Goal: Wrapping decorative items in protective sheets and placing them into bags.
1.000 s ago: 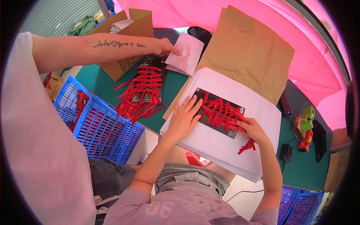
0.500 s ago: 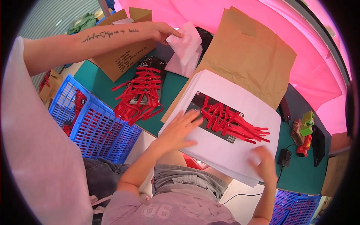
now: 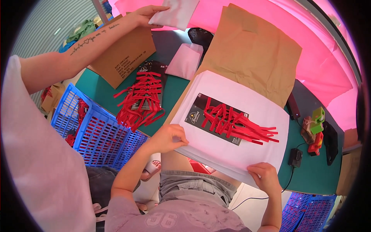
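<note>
A stack of white paper sheets (image 3: 266, 116) lies on the table in front of me, on brown paper. On its top sheet rests a black card (image 3: 196, 113) carrying several red ribbon bows (image 3: 228, 121), their tails trailing right. My left hand (image 3: 169, 138) pinches the near left edge of the paper between thumb and fingers. At the near right corner my right hand (image 3: 266, 176) grips the same edge, fingers curled. How many sheets each hand holds, I cannot tell.
A co-worker's hand (image 3: 151, 14) lifts a white paper packet (image 3: 176, 15) by an open carton (image 3: 121, 54). Another packet (image 3: 184, 62) and more bowed cards (image 3: 145, 96) lie left of the stack. Blue crates (image 3: 102, 135) flank the table; a green tape dispenser (image 3: 317, 120) sits right.
My left hand has moved from the card down to the paper's near left edge. My right hand has closed at the near right corner. The co-worker's packet has risen leftward.
</note>
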